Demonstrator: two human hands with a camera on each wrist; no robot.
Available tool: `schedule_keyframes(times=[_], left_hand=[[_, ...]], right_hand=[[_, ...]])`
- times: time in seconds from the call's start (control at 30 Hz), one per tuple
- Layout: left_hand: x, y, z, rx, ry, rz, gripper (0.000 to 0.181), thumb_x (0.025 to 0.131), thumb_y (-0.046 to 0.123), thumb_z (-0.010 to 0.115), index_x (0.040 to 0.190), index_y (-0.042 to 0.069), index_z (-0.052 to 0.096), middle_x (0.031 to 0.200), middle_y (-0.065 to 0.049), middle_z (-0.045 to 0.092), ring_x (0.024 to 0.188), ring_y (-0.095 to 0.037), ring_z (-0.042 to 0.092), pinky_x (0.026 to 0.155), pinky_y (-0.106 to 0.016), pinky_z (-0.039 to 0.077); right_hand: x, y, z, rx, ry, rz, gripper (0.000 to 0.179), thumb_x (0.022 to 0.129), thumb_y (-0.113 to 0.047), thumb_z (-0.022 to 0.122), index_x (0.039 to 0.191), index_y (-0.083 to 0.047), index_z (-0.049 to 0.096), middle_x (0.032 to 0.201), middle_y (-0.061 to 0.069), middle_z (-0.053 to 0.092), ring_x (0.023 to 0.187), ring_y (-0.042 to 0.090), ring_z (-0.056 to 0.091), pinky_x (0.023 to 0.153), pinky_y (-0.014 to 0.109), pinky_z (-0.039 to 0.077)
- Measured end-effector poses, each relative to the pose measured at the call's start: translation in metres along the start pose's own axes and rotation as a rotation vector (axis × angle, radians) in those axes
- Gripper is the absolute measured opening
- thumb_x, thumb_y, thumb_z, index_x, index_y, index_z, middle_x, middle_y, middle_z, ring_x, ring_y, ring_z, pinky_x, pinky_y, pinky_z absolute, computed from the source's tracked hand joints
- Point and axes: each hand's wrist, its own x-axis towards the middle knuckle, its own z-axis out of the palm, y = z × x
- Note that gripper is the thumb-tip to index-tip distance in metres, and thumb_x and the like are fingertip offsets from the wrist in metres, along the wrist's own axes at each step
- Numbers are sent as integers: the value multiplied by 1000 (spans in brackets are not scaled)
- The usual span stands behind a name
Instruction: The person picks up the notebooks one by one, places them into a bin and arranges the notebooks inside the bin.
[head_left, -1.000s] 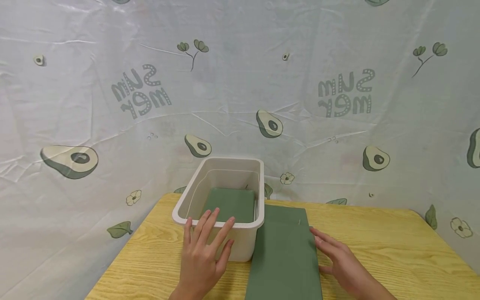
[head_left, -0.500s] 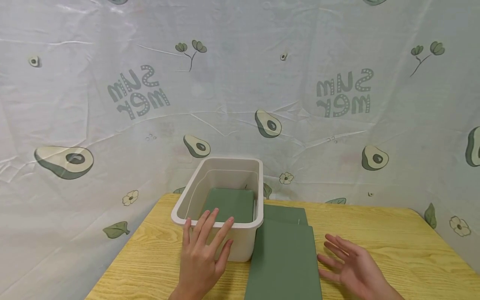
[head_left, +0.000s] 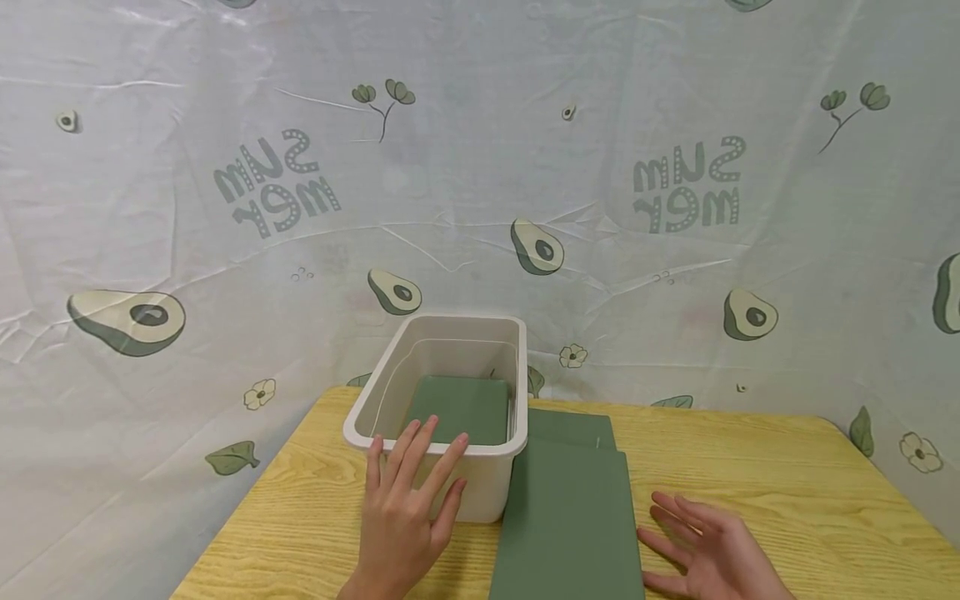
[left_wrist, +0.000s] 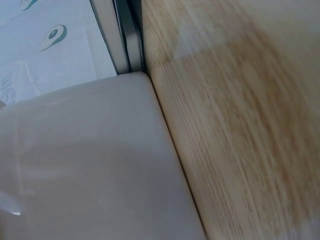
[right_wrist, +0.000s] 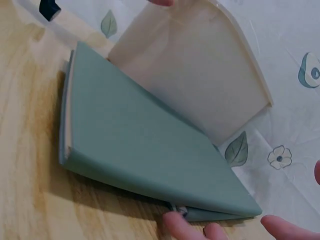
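Observation:
A whitish plastic bin (head_left: 486, 492) stands on the table with a green notebook (head_left: 461, 408) lying inside it. My left hand (head_left: 401, 521) rests its spread, straight fingers on the bin's near rim. Right beside the bin lies a green notebook (head_left: 570, 517), with another green notebook (head_left: 577, 427) under it whose far end sticks out. Page edges show along the side of the upper notebook (right_wrist: 135, 130) in the right wrist view. My right hand (head_left: 712, 542) is just right of this pair, fingers apart and loosely bent, holding nothing.
The wooden table (head_left: 765, 475) extends to the right of the notebooks. A pale curtain (head_left: 465, 167) printed with avocados and leaves hangs behind and at the sides. A small dark object (right_wrist: 49, 9) shows at the corner of the right wrist view.
My right hand has let go of the notebooks' right edge and moved right and nearer. The upper notebook has shifted nearer, uncovering the lower one's far end. My left hand has stayed put.

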Motion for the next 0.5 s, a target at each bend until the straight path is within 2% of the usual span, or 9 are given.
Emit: schedule_keyframes(times=[0.07,0.13,0.2,0.3,0.37,0.43,0.5], left_hand=[[0,0,0,1,1,0,42,112,45,46,141,25,70,147,-17,65,134,-39,60,110,-71,31],[0,0,0,2,3,1,42,112,44,46,141,25,70,147,-17,65,134,-39,60,110,-72,32],[0,-1,0,1,2,0,43,112,45,46,141,25,70,147,-17,65,134,-39,60,111,-72,31],[-1,0,0,0,3,1,42,112,45,46,141,25,70,147,-17,65,134,-40,60,111,-72,31],[-1,0,1,1,2,1,42,112,45,46,141,25,70,147,-16,65,134,-39,60,111,-72,31],[-1,0,1,1,1,1,42,112,45,46,141,25,70,147,-17,65,134,-39,59,111,-72,31],[-2,0,1,2,-2,0,43,112,45,46,141,25,70,147,-16,65,134,-39,59,111,-72,31]], right_hand=[[0,2,1,-15,-11,4,79,115,-49,32,169,-15,-14,167,9,-41,135,21,58,122,57,40],[1,3,2,-22,-8,3,76,115,-49,31,170,-16,-9,167,10,-40,131,18,59,120,54,43],[1,3,4,-26,10,-4,71,115,-49,33,172,-20,3,169,11,-38,133,19,57,118,53,45],[1,2,7,-39,28,-12,73,114,-49,33,172,-18,1,169,13,-37,139,25,52,118,52,46],[1,1,8,-37,42,-19,70,114,-49,35,172,-19,9,169,13,-36,144,30,48,119,53,45],[0,0,9,-26,43,-27,62,115,-48,35,170,-21,24,169,14,-36,143,31,49,120,54,44],[0,0,10,-6,44,-42,47,115,-47,35,155,-27,50,171,12,-35,137,27,55,121,54,44]])
